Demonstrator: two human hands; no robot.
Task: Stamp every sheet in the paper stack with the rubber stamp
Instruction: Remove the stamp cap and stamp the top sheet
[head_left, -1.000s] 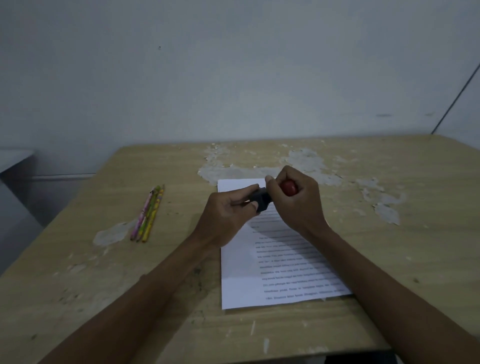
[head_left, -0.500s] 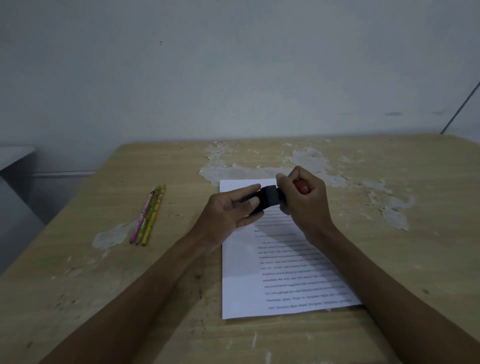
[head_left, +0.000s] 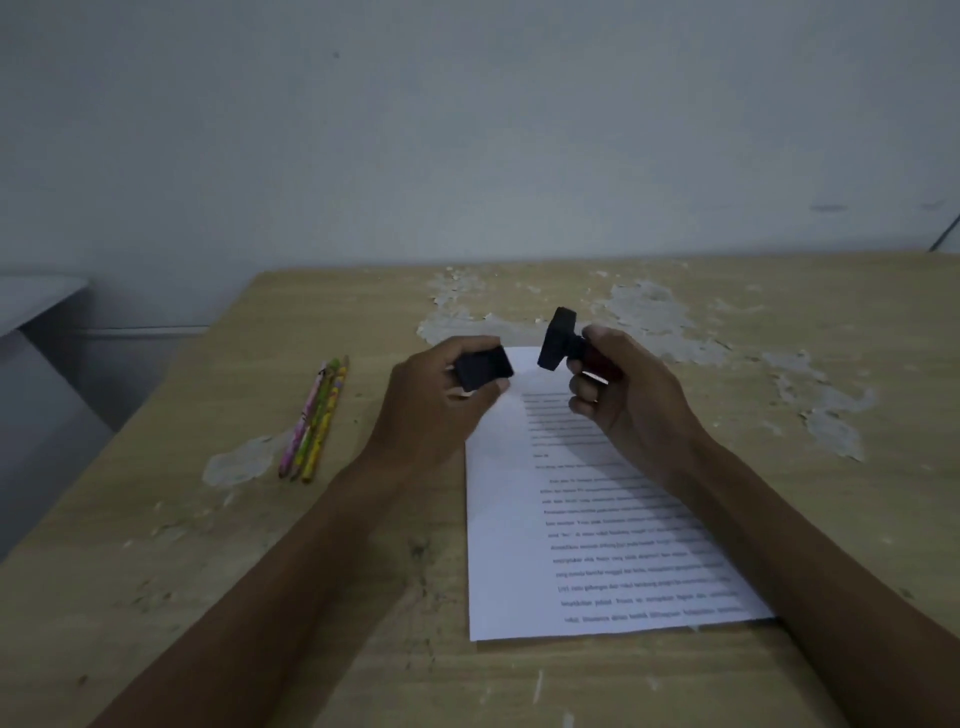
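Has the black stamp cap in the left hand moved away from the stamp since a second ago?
Yes. The black cap, held by the left hand, has come off the stamp and moved left, toward the pencils.

Bare table right of the paper stack — only pencils lie left.

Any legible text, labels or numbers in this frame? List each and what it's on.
None can be read.
White printed sheet on top of the paper stack: many lines of black text, too small and blurred to read.
Three patterned pencils: coloured markings, no legible words.
Black rubber stamp with red handle and black stamp cap: no visible label.
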